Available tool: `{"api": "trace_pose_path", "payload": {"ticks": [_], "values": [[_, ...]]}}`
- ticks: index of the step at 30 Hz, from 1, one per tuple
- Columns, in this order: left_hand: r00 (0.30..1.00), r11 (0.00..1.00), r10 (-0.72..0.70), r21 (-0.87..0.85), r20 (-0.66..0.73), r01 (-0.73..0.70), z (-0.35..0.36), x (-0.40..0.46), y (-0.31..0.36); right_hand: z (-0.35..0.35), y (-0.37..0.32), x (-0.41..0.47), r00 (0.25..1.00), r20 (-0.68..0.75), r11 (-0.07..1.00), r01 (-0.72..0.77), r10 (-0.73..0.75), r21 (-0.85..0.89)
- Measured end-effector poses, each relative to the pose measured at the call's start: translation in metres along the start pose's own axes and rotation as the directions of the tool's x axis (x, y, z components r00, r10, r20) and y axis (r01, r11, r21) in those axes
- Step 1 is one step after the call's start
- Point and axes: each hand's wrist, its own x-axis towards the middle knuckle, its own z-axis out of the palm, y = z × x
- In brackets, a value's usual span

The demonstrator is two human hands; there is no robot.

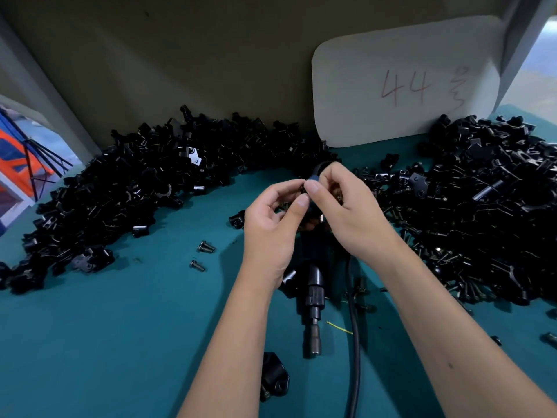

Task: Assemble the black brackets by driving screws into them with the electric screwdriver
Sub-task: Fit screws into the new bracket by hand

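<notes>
Your two hands meet above the middle of the table, fingertips together over a small black bracket. Your right hand pinches it between thumb and curled fingers; your left hand curls in beside it, thumb against the same part, and what else those fingers hold is too hidden to tell.

Directly beneath your hands the electric screwdriver lies flat on the teal table, its bit end pointing toward you, its upper body covered by your hands. Its black cable runs just beside it on the right and off the near edge of the view.

Two loose screws lie on bare table left of your left hand, one nearer you than the other. One bracket sits alone near your left forearm.

The open room is the broad teal stretch at lower left. It is hemmed by two heaps, too many pieces to count: a long pile of brackets curving from the left round to the back panel, and a second heap of brackets and screws filling the right side, touching the white card marked 44 that leans on the panel.
</notes>
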Motion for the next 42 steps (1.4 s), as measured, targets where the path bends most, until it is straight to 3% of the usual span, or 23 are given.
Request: {"api": "trace_pose_path", "payload": {"ticks": [3, 8, 14, 20, 26, 31, 37, 42], "values": [[1.000, 1.000, 0.013, -0.004, 0.026, -0.013, -0.003, 0.000, 0.002, -0.002, 0.000, 0.000, 0.999, 0.050, 0.998, -0.015, 0.012, 0.061], [0.996, 1.000, 0.001, 0.026, 0.088, -0.004, -0.002, -0.002, 0.004, -0.012, -0.002, 0.003, 0.996, 0.055, 0.988, 0.073, -0.065, -0.140], [0.998, 0.999, -0.035, -0.012, 0.052, 0.035, -0.007, 0.000, 0.002, -0.019, -0.005, 0.001, 0.977, 0.196, 0.962, 0.128, -0.081, -0.240], [0.997, 0.999, -0.038, 0.003, 0.068, 0.038, -0.008, 0.001, 0.003, -0.016, -0.001, 0.001, 0.982, 0.182, 0.980, 0.085, -0.052, -0.180], [0.994, 1.000, -0.012, 0.024, 0.109, 0.009, -0.005, -0.001, 0.004, -0.009, -0.003, 0.001, 0.998, -0.027, 0.970, 0.054, -0.062, -0.236], [0.997, 0.999, -0.049, 0.014, 0.061, 0.048, -0.010, 0.002, 0.002, -0.009, 0.000, 0.001, 0.988, 0.088, 0.959, 0.142, -0.124, -0.246], [0.993, 0.998, -0.029, 0.053, 0.112, 0.023, -0.012, 0.004, 0.005, 0.001, -0.004, 0.002, 0.996, -0.069, 0.948, 0.039, -0.064, -0.315], [0.996, 0.996, -0.088, -0.006, 0.014, 0.088, -0.008, 0.002, 0.003, -0.001, -0.002, -0.001, 0.991, -0.123, 0.953, 0.019, -0.059, -0.302]]}}
